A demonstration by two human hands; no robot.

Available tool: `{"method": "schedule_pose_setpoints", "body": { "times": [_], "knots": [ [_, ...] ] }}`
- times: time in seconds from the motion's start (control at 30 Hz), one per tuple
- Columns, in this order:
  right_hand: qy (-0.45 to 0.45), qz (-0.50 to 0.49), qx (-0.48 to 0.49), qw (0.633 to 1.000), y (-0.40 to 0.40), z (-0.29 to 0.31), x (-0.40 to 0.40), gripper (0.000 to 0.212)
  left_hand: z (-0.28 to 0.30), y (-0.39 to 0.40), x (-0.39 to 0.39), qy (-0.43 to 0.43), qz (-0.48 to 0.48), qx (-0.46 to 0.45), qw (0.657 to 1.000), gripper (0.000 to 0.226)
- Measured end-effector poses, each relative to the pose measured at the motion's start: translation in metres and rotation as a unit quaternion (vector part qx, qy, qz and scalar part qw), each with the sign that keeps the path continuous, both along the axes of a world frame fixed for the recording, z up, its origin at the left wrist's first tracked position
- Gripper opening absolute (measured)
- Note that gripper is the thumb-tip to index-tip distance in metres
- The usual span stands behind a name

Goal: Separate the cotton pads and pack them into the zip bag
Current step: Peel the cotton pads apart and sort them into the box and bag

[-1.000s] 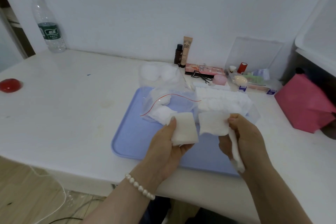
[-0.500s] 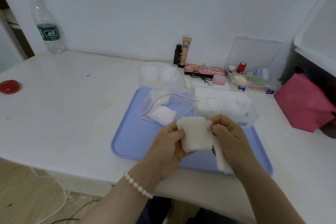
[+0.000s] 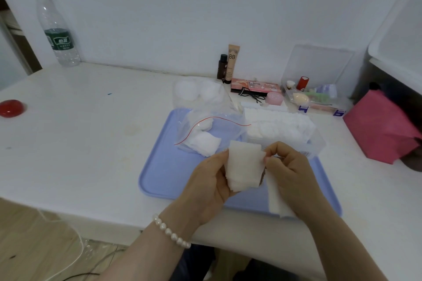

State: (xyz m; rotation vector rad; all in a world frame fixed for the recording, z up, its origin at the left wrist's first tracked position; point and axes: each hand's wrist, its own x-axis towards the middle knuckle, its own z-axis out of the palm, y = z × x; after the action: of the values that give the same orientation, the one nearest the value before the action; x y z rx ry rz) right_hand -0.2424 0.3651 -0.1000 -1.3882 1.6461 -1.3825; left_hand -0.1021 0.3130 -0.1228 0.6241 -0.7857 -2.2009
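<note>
Over the blue tray (image 3: 164, 173), my left hand (image 3: 205, 185) holds a small stack of white square cotton pads (image 3: 244, 166). My right hand (image 3: 290, 173) pinches the stack's right edge with thumb and fingertips. A second strip of pads (image 3: 276, 198) hangs down from under my right palm. The clear zip bag (image 3: 212, 130) with a red seal line lies open on the tray's far part, with a few pads (image 3: 203, 142) inside. A clear box of cotton pads (image 3: 280, 130) sits on the tray's far right.
A second bag of round pads (image 3: 198, 91) lies behind the tray. Cosmetics tubes (image 3: 230, 64), a palette (image 3: 255, 86), a clear organiser box (image 3: 317, 98) and a pink bag (image 3: 383, 128) line the back right. A water bottle (image 3: 57, 32) and a red object (image 3: 10, 108) stand at the left.
My two hands, each holding pads a second ago, have come together. The pads now form one stack held by the left hand and pinched by the right.
</note>
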Motion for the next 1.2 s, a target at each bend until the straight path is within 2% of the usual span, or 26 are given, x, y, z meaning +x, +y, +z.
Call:
{"method": "schedule_pose_setpoints", "body": {
  "times": [0.17,0.3,0.43,0.63,0.77,0.97,1.2],
  "knots": [
    [-0.031,0.017,0.022,0.999,-0.001,0.001,-0.003,0.016,-0.005,-0.003,0.001,-0.018,0.006,-0.002,1.0,0.038],
    [-0.072,0.036,0.075,0.994,-0.001,0.002,-0.007,0.029,-0.005,-0.003,0.001,-0.037,0.01,0.006,0.999,0.037],
    [-0.114,0.079,0.098,0.985,0.002,0.006,-0.009,0.007,-0.005,-0.003,0.001,-0.054,0.015,0.003,0.998,0.033],
    [-0.103,0.058,0.078,0.99,0.0,0.004,-0.009,0.007,-0.004,0.0,-0.002,-0.055,0.019,0.007,0.998,0.029],
    [-0.17,0.016,0.053,0.984,-0.001,0.001,-0.007,0.011,-0.006,0.001,-0.005,-0.067,0.029,0.013,0.997,0.03],
    [-0.088,-0.036,0.045,0.994,-0.004,-0.009,-0.004,0.01,-0.004,0.002,-0.006,-0.052,0.034,0.021,0.998,0.031],
    [-0.066,-0.06,0.031,0.996,-0.003,-0.01,-0.003,0.011,-0.002,0.004,-0.007,-0.007,0.017,0.011,1.0,0.04]
  ]
}}
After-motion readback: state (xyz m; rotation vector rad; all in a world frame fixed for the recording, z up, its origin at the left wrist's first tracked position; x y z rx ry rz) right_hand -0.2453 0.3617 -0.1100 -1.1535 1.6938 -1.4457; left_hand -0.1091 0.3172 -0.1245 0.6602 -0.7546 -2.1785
